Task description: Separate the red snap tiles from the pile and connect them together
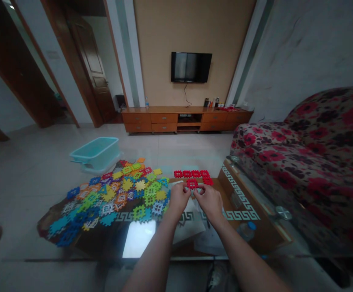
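My left hand [179, 198] and my right hand [209, 200] come together over the glass table, fingers pinched at the near corners of a red toothed building tile [192, 183] with a window-like grid. Just beyond it lies a row of several red tiles [187, 174]. Another red tile [207, 181] extends from the row's right end towards me. To the left of my left hand spreads a large pile of mixed-colour toothed building tiles [115, 190], in blue, green, yellow, orange, white and purple. Fingers partly cover the held tile's near edge.
A light-blue plastic tub [99, 156] stands beyond the pile. Papers [188, 231] and a water bottle [247, 231] show through the glass table [243, 215]. On the right is a floral sofa [280, 150]; a low TV cabinet [164, 118] stands against the far wall.
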The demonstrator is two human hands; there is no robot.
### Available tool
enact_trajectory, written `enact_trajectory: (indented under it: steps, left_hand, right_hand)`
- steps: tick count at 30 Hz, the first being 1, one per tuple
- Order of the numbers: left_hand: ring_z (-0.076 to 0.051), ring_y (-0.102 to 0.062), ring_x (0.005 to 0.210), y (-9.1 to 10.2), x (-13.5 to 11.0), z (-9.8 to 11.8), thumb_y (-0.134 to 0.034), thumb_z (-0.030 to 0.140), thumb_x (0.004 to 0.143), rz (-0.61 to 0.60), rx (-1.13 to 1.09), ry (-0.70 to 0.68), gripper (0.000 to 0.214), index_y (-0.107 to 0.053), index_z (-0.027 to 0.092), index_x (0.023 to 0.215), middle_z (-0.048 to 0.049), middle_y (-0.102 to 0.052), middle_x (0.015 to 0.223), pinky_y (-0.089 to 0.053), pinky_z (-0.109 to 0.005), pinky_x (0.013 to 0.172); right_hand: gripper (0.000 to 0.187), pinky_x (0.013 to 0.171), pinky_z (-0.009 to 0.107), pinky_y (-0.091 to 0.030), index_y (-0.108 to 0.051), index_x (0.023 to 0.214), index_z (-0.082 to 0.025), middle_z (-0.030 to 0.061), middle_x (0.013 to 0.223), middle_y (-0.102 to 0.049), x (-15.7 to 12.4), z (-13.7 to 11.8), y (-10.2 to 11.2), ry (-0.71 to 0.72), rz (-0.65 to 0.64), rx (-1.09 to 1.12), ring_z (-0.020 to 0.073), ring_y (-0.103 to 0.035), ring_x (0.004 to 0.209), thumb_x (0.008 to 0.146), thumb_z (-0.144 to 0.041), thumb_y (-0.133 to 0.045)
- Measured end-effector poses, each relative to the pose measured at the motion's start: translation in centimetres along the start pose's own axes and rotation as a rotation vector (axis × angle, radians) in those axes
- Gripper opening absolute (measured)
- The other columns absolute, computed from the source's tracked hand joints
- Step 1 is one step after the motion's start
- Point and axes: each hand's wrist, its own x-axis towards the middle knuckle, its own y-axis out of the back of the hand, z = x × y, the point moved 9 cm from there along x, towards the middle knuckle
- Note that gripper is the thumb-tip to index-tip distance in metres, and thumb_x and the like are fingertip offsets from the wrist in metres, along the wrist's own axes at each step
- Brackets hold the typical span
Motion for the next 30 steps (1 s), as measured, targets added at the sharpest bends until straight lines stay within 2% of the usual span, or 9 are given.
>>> enact_trajectory:
  steps: [5, 10, 16, 20, 23, 30]
  left_hand:
    - [-0.016, -0.063, 0.07, -3.7, 0.9, -0.7, -0.064, 0.021, 0.081, -0.077, 0.057, 0.038, 0.013, -0.074, 0.017, 0.088, -0.0037, -0.071, 0.073, -0.041, -0.025, 0.069]
    - [-0.02, -0.065, 0.079, -5.9, 1.5, -1.3, -0.062, 0.026, 0.084, -0.114, 0.121, 0.076, 0.018, -0.074, 0.017, 0.094, -0.007, -0.072, 0.079, -0.042, -0.029, 0.075]
    - [-0.026, -0.063, 0.099, -7.0, 1.8, -1.6, -0.061, 0.028, 0.085, -0.098, 0.188, 0.076, 0.021, -0.073, 0.019, 0.099, -0.0089, -0.073, 0.091, -0.039, -0.035, 0.088]
    - [-0.025, -0.063, 0.101, -7.3, 2.2, -1.9, -0.06, 0.029, 0.087, -0.082, 0.213, 0.078, 0.024, -0.072, 0.019, 0.104, -0.0086, -0.073, 0.095, -0.039, -0.033, 0.088]
    - [-0.024, -0.063, 0.099, -7.7, 2.8, -2.3, -0.061, 0.032, 0.086, -0.084, 0.226, 0.086, 0.024, -0.072, 0.019, 0.104, -0.009, -0.073, 0.097, -0.039, -0.032, 0.086]
    - [-0.024, -0.063, 0.098, -8.3, 3.8, -2.4, -0.061, 0.032, 0.087, -0.092, 0.26, 0.105, 0.024, -0.072, 0.02, 0.104, -0.0093, -0.072, 0.097, -0.039, -0.033, 0.086]
  right_hand:
    - [0.026, 0.067, 0.028, -0.04, -0.075, 0.095, -0.022, 0.0046, 0.079, -0.074, 0.8, 3.6, -2.4, -0.088, -0.067, -0.069, 0.0211, -0.068, 0.076, 0.081, -0.038, -0.061]
    - [0.028, 0.069, 0.029, -0.042, -0.075, 0.099, -0.022, 0.0063, 0.086, -0.076, 1.4, 5.5, -4.2, -0.104, -0.115, -0.11, 0.0225, -0.07, 0.081, 0.084, -0.039, -0.058]
    - [0.029, 0.071, 0.03, -0.043, -0.074, 0.099, -0.02, 0.0088, 0.089, -0.076, 1.5, 5.9, -4.9, -0.066, -0.087, -0.165, 0.0237, -0.07, 0.083, 0.087, -0.039, -0.055]
    - [0.029, 0.071, 0.03, -0.043, -0.074, 0.099, -0.02, 0.0084, 0.086, -0.075, 1.6, 6.3, -5.2, -0.045, -0.057, -0.118, 0.0231, -0.069, 0.08, 0.086, -0.038, -0.056]
    - [0.032, 0.071, 0.029, -0.044, -0.074, 0.098, -0.016, 0.0096, 0.083, -0.074, 1.7, 7.1, -5.2, -0.042, -0.002, 0.004, 0.0222, -0.068, 0.075, 0.083, -0.038, -0.055]
    - [0.039, 0.067, 0.03, -0.046, -0.073, 0.083, -0.014, 0.0123, 0.073, -0.072, 1.8, 10.2, -3.9, -0.234, 0.219, 0.3, 0.0236, -0.067, 0.068, 0.082, -0.043, -0.046]
